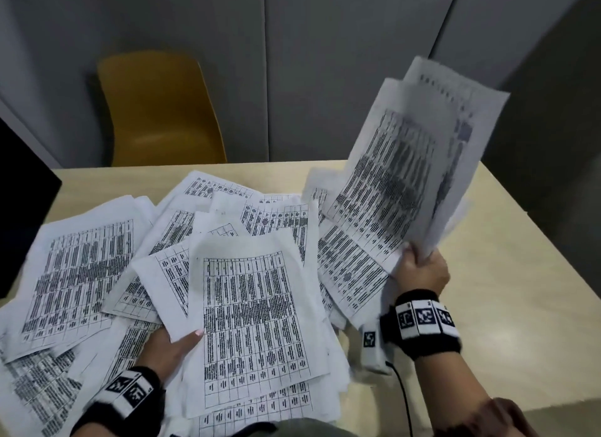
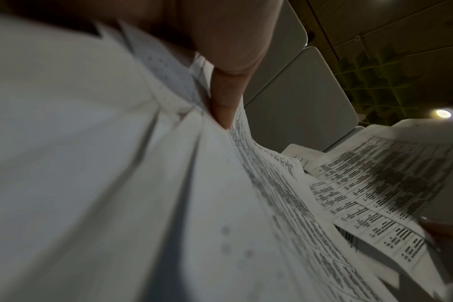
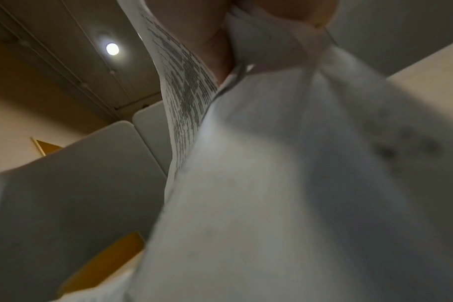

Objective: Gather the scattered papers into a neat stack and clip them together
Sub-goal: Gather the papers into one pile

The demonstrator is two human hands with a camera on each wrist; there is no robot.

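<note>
Several white sheets printed with black tables lie scattered and overlapping across the beige table (image 1: 507,274). My right hand (image 1: 421,269) grips a bunch of sheets (image 1: 406,173) by the lower edge and holds them raised and tilted above the table's right side; in the right wrist view those sheets (image 3: 272,183) fill the picture below my fingers (image 3: 285,12). My left hand (image 1: 172,342) pinches the lower left edge of a sheet (image 1: 250,322) near the front, thumb on top. The left wrist view shows that thumb (image 2: 228,85) on the paper (image 2: 91,163). No clip is visible.
A yellow chair (image 1: 159,111) stands behind the table against grey wall panels. A dark object (image 1: 22,209) sits at the table's left edge. A black cable (image 1: 401,397) runs from my right wrist device near the front edge. Bare tabletop shows at the right.
</note>
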